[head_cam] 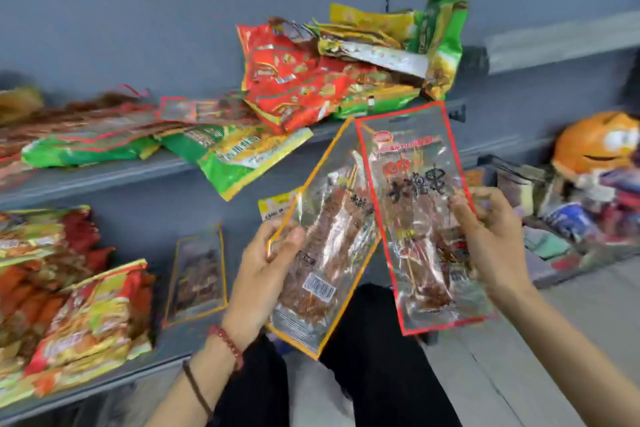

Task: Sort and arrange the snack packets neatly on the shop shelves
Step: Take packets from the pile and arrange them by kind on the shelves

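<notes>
Your two clear skewer packets sit at the centre of the view, fanned apart at the top, inner edges meeting about halfway down. Your left hand grips the orange-edged packet at its nine o'clock edge, thumb curled over the front. Your right hand pinches the red-edged packet at its three o'clock edge. At twelve o'clock a loose pile of packets, red, green and yellow, lies on the upper shelf. At nine o'clock a second orange-edged packet leans upright on the lower shelf, with red and yellow bags beyond it
</notes>
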